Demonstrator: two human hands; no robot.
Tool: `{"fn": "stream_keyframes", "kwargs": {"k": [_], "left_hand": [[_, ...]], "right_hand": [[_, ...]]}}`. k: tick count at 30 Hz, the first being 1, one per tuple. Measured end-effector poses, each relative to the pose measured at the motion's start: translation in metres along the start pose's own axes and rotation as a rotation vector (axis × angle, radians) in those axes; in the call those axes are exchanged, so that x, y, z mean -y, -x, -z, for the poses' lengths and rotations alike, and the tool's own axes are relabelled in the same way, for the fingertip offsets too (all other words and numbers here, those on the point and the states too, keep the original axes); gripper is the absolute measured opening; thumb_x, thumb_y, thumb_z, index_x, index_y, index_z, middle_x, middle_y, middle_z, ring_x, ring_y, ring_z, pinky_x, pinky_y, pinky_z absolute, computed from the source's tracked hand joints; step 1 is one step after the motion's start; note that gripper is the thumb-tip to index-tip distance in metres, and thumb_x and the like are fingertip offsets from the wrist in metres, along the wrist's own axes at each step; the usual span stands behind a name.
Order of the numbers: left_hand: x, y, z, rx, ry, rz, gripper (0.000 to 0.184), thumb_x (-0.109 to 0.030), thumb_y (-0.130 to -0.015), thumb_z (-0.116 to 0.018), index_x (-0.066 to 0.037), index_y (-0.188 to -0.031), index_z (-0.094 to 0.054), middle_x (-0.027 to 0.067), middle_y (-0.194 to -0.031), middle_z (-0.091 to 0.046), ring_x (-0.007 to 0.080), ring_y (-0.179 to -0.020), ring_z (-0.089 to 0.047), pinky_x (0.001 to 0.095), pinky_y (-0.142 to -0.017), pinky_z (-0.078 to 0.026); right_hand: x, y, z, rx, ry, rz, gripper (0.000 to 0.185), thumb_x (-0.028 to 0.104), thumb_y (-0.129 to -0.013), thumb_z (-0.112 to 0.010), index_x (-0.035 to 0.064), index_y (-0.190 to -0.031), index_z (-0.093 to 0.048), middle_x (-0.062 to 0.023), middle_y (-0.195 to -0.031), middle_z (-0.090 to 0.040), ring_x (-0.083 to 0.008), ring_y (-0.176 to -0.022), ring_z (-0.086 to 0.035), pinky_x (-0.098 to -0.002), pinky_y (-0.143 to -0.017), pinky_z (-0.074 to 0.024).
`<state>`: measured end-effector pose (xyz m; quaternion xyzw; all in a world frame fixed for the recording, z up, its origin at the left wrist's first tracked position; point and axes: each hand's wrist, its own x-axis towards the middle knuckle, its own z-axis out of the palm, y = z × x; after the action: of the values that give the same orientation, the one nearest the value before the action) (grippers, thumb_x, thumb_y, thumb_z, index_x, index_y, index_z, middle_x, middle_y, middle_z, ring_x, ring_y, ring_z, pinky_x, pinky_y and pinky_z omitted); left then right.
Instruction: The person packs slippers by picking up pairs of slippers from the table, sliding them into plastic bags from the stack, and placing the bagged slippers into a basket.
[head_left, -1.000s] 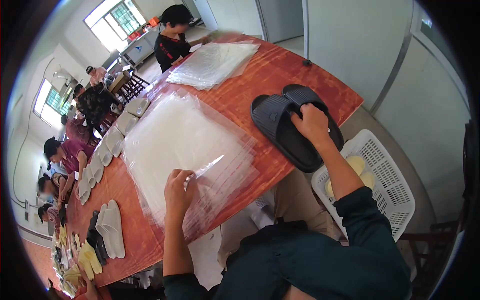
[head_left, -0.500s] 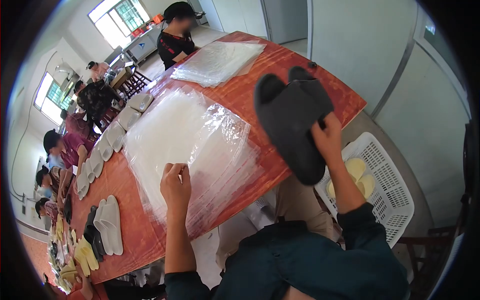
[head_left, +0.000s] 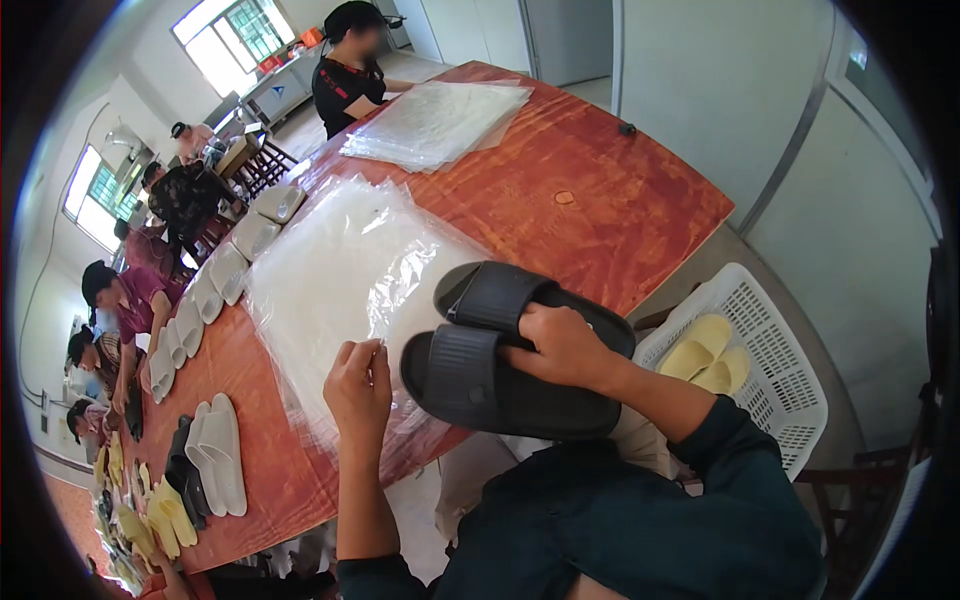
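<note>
A: Where are the black slippers (head_left: 465, 370)?
B: In the right hand (head_left: 560, 345), its fingers wrapped around both at the inner sides by the straps. They're above the near edge of the bench (head_left: 610, 240), toes over the stack of clear bags (head_left: 320, 270), heels reaching out past the edge toward the wearer's body.
A: And the left hand (head_left: 357, 383)?
B: Over the near part of that stack, fingers curled and fingertips drawn close to the thumb. Whether it pinches any film, I can't tell. The gap from it to the nearer slipper's toe is narrow.
A: Where is there room to move?
B: Beyond the slippers: a broad stretch of bare red surface runs to the far right corner, with a second bag stack (head_left: 435, 120) off toward the far end.
A: And tight spots?
B: The white basket (head_left: 790, 400) sits just off the bench, close to the right forearm, with yellow slippers (head_left: 700, 350) inside. On the other side, a row of pale slippers (head_left: 205, 300) follows the opposite edge, just beside the first stack
</note>
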<state>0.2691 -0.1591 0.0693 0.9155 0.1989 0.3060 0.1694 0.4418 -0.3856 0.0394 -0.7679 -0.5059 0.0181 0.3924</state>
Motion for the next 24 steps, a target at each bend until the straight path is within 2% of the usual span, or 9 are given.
{"fn": "stream_keyframes", "kwargs": {"k": [4,10,12,15,17,21,22,23,24], "left_hand": [[-0.027,0.006,0.0,0.043,0.029,-0.144,0.017,-0.001,-0.083,-0.066,-0.004,-0.1,-0.067,0.0132,-0.08,-0.059,0.0332,-0.07,-0.061,0.0405,-0.062,-0.048],[-0.07,0.014,-0.004,0.067,0.105,-0.348,0.024,0.0,-0.081,-0.067,-0.005,-0.105,-0.067,0.0111,-0.081,-0.057,0.0317,-0.074,-0.061,0.0414,-0.063,-0.049],[-0.087,0.017,-0.005,0.057,0.159,-0.429,0.022,0.005,-0.081,-0.067,-0.001,-0.102,-0.068,0.0127,-0.077,-0.058,0.0317,-0.068,-0.061,0.0399,-0.059,-0.048],[-0.105,0.038,-0.018,0.09,0.328,-0.461,0.027,0.004,-0.079,-0.068,-0.002,-0.105,-0.069,0.0107,-0.078,-0.058,0.0291,-0.069,-0.061,0.0388,-0.059,-0.048],[-0.121,0.053,-0.028,0.19,0.433,-0.554,0.031,0.003,-0.076,-0.069,-0.002,-0.106,-0.069,0.0095,-0.079,-0.059,0.0272,-0.069,-0.061,0.0375,-0.06,-0.049],[-0.125,0.069,-0.045,0.203,0.499,-0.661,0.036,-0.001,-0.075,-0.071,-0.002,-0.111,-0.068,0.0082,-0.081,-0.06,0.025,-0.071,-0.061,0.0354,-0.061,-0.05],[-0.12,0.069,-0.043,0.114,0.486,-0.595,0.037,-0.003,-0.074,-0.073,-0.002,-0.111,-0.068,0.009,-0.084,-0.06,0.0259,-0.075,-0.061,0.0375,-0.065,-0.049],[-0.114,0.071,-0.04,0.027,0.475,-0.528,0.038,-0.005,-0.074,-0.076,-0.002,-0.111,-0.069,0.0098,-0.087,-0.061,0.0269,-0.079,-0.061,0.0397,-0.069,-0.049],[-0.109,0.076,-0.031,0.041,0.315,-0.482,0.056,-0.01,-0.072,-0.081,0.001,-0.123,-0.062,0.0174,-0.11,-0.058,0.0331,-0.104,-0.057,0.0456,-0.088,-0.047]], "right_hand": [[0.013,-0.012,-0.006,-0.013,0.048,-0.028,0.032,0.03,-0.082,-0.071,-0.0018,-0.086,-0.068,-0.0227,-0.091,-0.064,-0.0411,-0.08,-0.065,-0.0481,-0.071,-0.0525],[0.021,-0.023,-0.022,0.016,0.109,0.046,0.032,0.031,-0.083,-0.07,-0.0014,-0.084,-0.066,-0.0229,-0.091,-0.064,-0.042,-0.08,-0.064,-0.0483,-0.071,-0.0527],[0.018,-0.025,-0.029,-0.005,0.062,-0.064,0.034,0.032,-0.085,-0.068,-0.0016,-0.083,-0.065,-0.0237,-0.091,-0.065,-0.0438,-0.081,-0.066,-0.0506,-0.072,-0.0534],[0.02,-0.037,-0.029,-0.065,0.159,-0.118,0.037,0.035,-0.087,-0.066,-0.0011,-0.081,-0.064,-0.0241,-0.089,-0.064,-0.0456,-0.082,-0.065,-0.0521,-0.074,-0.0525],[0.013,-0.043,-0.033,-0.181,0.108,-0.067,0.041,0.038,-0.088,-0.065,-0.0017,-0.079,-0.062,-0.0249,-0.086,-0.063,-0.0468,-0.081,-0.064,-0.0523,-0.073,-0.0507],[0.025,-0.053,-0.005,-0.262,-0.171,-0.302,0.042,0.038,-0.087,-0.067,-0.0044,-0.089,-0.066,-0.0273,-0.089,-0.066,-0.0437,-0.081,-0.066,-0.0467,-0.072,-0.0501],[0.033,-0.051,0.009,-0.284,-0.302,-0.418,0.044,0.038,-0.087,-0.067,-0.0049,-0.093,-0.068,-0.0273,-0.09,-0.068,-0.0419,-0.081,-0.067,-0.0446,-0.071,-0.05],[0.042,-0.05,0.024,-0.292,-0.298,-0.419,0.044,0.038,-0.087,-0.067,-0.0049,-0.093,-0.068,-0.0273,-0.09,-0.068,-0.0419,-0.081,-0.067,-0.0446,-0.071,-0.05],[0.051,-0.048,0.039,-0.371,-0.353,-0.48,0.042,0.036,-0.088,-0.066,-0.0047,-0.098,-0.069,-0.0263,-0.09,-0.069,-0.0385,-0.08,-0.068,-0.043,-0.072,-0.0504]]}}
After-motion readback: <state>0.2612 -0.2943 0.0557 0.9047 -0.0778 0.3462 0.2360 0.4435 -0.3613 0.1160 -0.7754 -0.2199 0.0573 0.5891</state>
